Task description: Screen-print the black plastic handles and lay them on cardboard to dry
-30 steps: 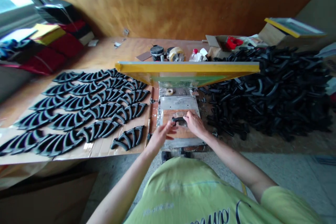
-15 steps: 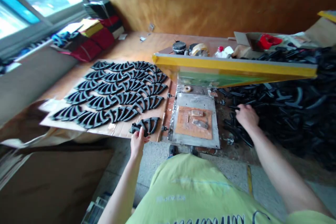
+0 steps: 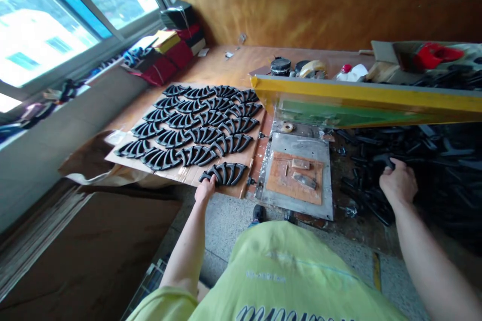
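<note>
"Where's the left hand (image 3: 205, 190)?"

"At the near edge of the cardboard sheet (image 3: 181, 174), grip narrow, fingertips at the end of a ribbed black fan-shaped piece (image 3: 224, 173). Whether it's holding, I can't tell."

"And the right hand (image 3: 398, 184)?"

"Over the loose heap of black parts (image 3: 448, 160), grip curled narrow on one black part (image 3: 386, 161)."

"Why the neat rows?"

"Probably to keep the pieces apart, unstacked."

"What's between the hands?"

"A metal plate (image 3: 297, 144) with an orange board (image 3: 297, 185), under a raised yellow-framed screen (image 3: 361, 95), all on the tabletop (image 3: 233, 62)."
</note>
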A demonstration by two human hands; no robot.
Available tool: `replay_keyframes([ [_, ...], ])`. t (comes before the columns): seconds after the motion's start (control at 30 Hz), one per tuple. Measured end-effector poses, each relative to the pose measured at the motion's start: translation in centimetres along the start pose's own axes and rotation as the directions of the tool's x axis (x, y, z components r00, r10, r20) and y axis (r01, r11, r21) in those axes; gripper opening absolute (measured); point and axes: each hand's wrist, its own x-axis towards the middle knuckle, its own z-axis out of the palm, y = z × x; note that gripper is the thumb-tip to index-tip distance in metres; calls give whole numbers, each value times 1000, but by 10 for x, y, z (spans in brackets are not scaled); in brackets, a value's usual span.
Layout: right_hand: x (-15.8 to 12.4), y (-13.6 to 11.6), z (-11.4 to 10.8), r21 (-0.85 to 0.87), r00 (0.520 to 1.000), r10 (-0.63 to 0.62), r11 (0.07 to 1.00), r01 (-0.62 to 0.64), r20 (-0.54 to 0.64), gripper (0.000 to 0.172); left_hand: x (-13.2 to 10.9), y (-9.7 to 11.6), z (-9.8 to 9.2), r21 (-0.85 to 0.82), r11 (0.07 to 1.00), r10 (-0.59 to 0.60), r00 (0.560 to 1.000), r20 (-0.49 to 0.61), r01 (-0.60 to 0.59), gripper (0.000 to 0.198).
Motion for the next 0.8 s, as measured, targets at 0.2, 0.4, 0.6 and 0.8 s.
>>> replay_keyframes([
  [0.2,-72,-46,27,286,838,-544,810,512,40,48,-45,5,23,-14,999,30,968,-249,-35,79],
  [0.4,-126,-97,63,274,573,-813,577,769,104,60,-84,32,68,-8,988,134,887,-441,-153,94],
  [0.6,-125,-119,64,151,495,-850,521,840,179,49,-82,46,73,-75,992,62,898,-436,-105,90],
  [0.8,-125,-123,61,208,521,-843,538,817,136,44,-71,52,73,-139,989,-21,894,-448,-46,90],
])
